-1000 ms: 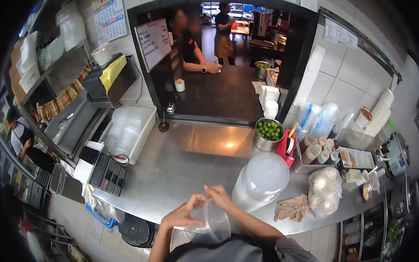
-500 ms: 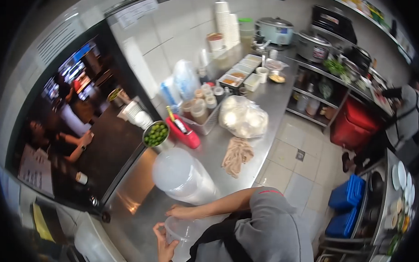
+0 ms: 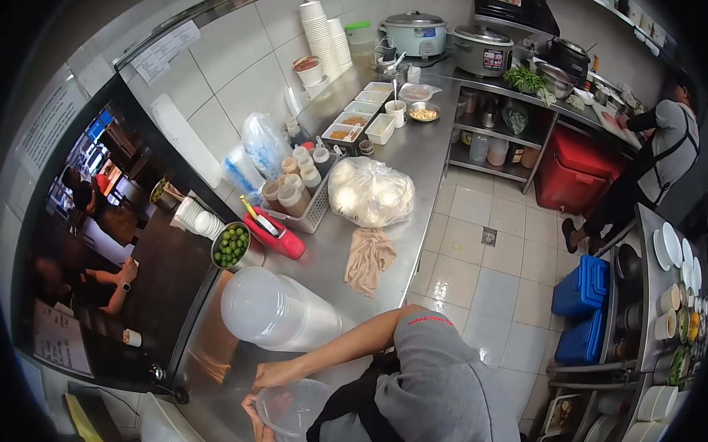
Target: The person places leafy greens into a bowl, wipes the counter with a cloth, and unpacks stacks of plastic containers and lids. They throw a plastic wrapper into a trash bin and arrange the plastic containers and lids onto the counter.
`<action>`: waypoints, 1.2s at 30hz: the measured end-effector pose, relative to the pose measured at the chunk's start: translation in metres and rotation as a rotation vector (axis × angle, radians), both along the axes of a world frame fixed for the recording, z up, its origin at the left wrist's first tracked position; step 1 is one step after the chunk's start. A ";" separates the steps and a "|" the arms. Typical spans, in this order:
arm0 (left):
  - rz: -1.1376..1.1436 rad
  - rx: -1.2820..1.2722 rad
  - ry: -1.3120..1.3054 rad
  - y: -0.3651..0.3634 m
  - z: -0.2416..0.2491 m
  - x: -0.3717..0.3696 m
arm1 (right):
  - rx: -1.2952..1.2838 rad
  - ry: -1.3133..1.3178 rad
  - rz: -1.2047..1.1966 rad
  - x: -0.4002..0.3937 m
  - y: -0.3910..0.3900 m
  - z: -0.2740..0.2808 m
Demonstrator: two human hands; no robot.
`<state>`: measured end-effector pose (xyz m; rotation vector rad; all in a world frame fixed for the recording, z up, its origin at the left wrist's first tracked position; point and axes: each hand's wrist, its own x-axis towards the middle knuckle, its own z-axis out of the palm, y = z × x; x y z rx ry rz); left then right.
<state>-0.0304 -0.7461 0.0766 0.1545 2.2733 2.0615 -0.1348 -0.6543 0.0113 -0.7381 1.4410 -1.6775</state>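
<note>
My left hand grips the side of a clear round plastic container at the bottom of the view. Right above it, my right hand is closed at the container's rim, its fingertips partly hidden; whether it pinches the rim or something small I cannot make out. A large translucent tub with a domed top lies beside my right forearm on the steel counter. Farther along, a beige cloth rests crumpled near the counter edge.
A metal pot of green limes, a red holder, a basket of bottles and a bag of white items stand on the counter. A co-worker stands at the far right. People sit beyond the window opening.
The view has shifted and sharpened. My right hand has moved along the rim toward my left hand, and its fingers have closed. The container is still held.
</note>
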 end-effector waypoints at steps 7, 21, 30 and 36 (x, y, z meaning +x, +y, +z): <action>-0.005 0.000 -0.011 0.005 0.003 0.001 | 0.011 -0.262 -0.024 0.005 0.007 -0.024; -0.215 0.283 -0.230 -0.002 -0.035 0.053 | 0.171 -0.348 -0.231 0.062 0.077 -0.041; -0.594 0.348 -0.370 0.092 -0.044 0.012 | 0.298 -0.595 -0.705 0.099 0.180 -0.054; -0.869 0.091 -0.190 0.215 -0.036 -0.033 | 0.128 -0.407 -1.052 0.091 0.308 -0.050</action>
